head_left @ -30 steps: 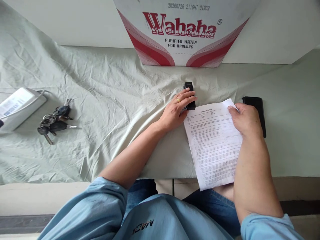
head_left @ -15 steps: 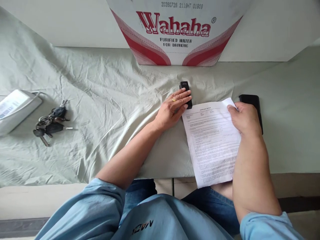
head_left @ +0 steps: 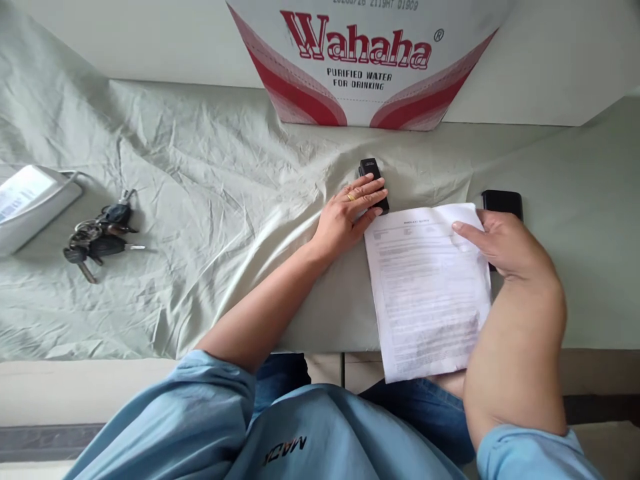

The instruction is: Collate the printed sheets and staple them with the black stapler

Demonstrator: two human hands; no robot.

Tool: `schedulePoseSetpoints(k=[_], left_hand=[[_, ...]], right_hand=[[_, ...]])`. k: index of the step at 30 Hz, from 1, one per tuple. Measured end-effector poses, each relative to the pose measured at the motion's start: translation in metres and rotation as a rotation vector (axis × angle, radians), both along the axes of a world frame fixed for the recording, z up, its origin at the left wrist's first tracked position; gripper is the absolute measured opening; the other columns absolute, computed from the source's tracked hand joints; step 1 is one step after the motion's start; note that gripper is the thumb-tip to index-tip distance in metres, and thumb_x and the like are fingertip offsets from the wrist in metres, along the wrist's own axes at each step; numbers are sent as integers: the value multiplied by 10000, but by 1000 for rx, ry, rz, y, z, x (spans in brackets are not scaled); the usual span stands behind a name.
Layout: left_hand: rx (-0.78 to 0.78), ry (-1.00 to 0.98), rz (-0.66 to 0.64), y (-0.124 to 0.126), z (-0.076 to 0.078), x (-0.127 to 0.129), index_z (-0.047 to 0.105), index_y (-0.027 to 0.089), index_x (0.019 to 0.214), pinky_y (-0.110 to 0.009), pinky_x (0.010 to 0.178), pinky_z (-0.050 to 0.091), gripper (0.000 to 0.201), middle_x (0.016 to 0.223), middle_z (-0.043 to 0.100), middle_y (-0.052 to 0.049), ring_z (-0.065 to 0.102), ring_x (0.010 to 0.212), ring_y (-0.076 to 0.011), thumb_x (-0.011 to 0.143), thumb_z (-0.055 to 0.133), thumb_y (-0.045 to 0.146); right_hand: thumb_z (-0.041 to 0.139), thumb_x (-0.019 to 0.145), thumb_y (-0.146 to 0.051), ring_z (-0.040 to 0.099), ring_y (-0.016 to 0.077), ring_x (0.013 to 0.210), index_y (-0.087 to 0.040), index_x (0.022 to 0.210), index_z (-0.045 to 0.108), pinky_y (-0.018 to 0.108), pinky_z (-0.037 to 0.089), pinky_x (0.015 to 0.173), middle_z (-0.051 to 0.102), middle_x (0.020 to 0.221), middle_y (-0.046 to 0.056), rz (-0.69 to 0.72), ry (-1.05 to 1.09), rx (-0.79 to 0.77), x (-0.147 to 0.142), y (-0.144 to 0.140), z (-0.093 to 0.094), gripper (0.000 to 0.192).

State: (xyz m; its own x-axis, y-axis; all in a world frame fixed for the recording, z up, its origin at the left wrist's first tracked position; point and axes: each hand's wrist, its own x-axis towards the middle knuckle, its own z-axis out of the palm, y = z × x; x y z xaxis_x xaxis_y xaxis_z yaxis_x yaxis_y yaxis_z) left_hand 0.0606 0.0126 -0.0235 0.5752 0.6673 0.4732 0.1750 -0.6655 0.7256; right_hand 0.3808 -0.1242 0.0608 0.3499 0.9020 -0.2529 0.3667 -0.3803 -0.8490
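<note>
In the head view, the left hand (head_left: 340, 220) lies over a small black device (head_left: 369, 165), its fingers stretched out across the top, spread slightly, with the thumb lower down near the device's near end. One finger wears a gold-coloured ring. The right hand (head_left: 507, 245) pinches a printed sheet (head_left: 427, 293) near its upper right corner, thumb on the printed face and the other fingers mostly hidden. The sheet's upper left corner comes right by the device; whether they touch is unclear. Its lower edge reaches past the near edge of the cloth-covered tabletop (head_left: 595, 267), over the person's lap. The print is too blurred to read. A flat black object (head_left: 503, 200) lies partly hidden behind the right hand. Well to the left, a bunch of keys (head_left: 103, 240) rests beside a white item (head_left: 40, 200) with a label, cut off by the frame. A Wahaha water carton (head_left: 357, 70) stands at the far side.
</note>
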Motion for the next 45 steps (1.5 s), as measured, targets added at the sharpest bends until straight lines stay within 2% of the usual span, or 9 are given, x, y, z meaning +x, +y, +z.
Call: schedulePoseSetpoints(k=[3, 7, 11, 15, 21, 26, 32, 39, 45], left_hand=[[-100, -114, -25, 5, 3, -5, 795, 273, 1561, -582, 1409, 508, 535, 1651, 774, -137, 648, 1663, -337, 1162, 689, 613], [-312, -209, 71, -3, 18, -7, 785, 236, 1535, -431, 1158, 665, 663, 1564, 807, -165, 743, 1512, -314, 1152, 618, 751], [-354, -260, 210, -14, 33, -5, 875, 199, 1151, -354, 920, 635, 730, 1096, 858, -116, 788, 1037, -219, 1157, 505, 828], [-510, -225, 55, -16, 44, -5, 690, 206, 737, -336, 638, 454, 809, 696, 609, -25, 486, 627, -133, 1123, 494, 889], [-641, 22, -43, -21, 53, -8, 357, 233, 620, -342, 570, 207, 816, 644, 294, 31, 269, 607, -96, 971, 809, 815], [-714, -54, 119, -27, 55, -6, 604, 232, 718, -339, 572, 419, 626, 671, 544, 2, 568, 650, -159, 951, 886, 740], [-863, -279, -9, -40, 83, -13, 800, 231, 1184, -467, 885, 728, 541, 1128, 882, -92, 860, 1059, -317, 974, 897, 720], [-1307, -227, -139, -116, 70, -60, 859, 168, 1026, -440, 961, 717, 680, 1025, 903, -143, 876, 1011, -316, 847, 956, 816], [-1487, -323, 105, -182, 57, -99, 844, 124, 872, -338, 739, 648, 774, 867, 869, -118, 780, 748, -209, 598, 1102, 800]], right_hand=[[1061, 687, -745, 796, 248, 761, -222, 908, 906, 367, 651, 678, 863, 820, 57, 54, 147, -107, 2, -16, 20, 589], [1153, 558, -667, 818, 255, 770, -263, 818, 908, 420, 712, 711, 894, 876, 60, -185, 182, 208, -9, -16, 27, 540], [1173, 522, -584, 854, 274, 888, -252, 888, 920, 502, 743, 911, 922, 1021, 65, -361, 218, 408, -20, 6, 12, 555], [1118, 607, -484, 837, 260, 891, -212, 936, 925, 497, 728, 941, 908, 1002, 76, -407, 211, 489, -21, 22, -5, 469], [1038, 727, -444, 853, 290, 1036, -212, 938, 880, 497, 706, 1027, 915, 1075, 98, -421, 215, 561, -32, 30, -9, 351], [1032, 787, -508, 879, 309, 1048, -200, 1023, 881, 491, 713, 1031, 926, 1133, 116, -393, 301, 496, -42, 29, 0, 416], [1004, 840, -501, 877, 312, 1026, -176, 1137, 874, 472, 710, 977, 913, 1021, 108, -366, 332, 472, -47, 27, 16, 458], [1108, 612, -633, 878, 348, 1031, -210, 1064, 858, 500, 719, 935, 884, 919, 65, -272, 409, 365, -67, 14, 12, 667], [986, 741, -837, 863, 324, 1114, -266, 1016, 843, 453, 702, 1007, 898, 1033, 64, -175, 421, 230, -110, -81, 5, 650]])
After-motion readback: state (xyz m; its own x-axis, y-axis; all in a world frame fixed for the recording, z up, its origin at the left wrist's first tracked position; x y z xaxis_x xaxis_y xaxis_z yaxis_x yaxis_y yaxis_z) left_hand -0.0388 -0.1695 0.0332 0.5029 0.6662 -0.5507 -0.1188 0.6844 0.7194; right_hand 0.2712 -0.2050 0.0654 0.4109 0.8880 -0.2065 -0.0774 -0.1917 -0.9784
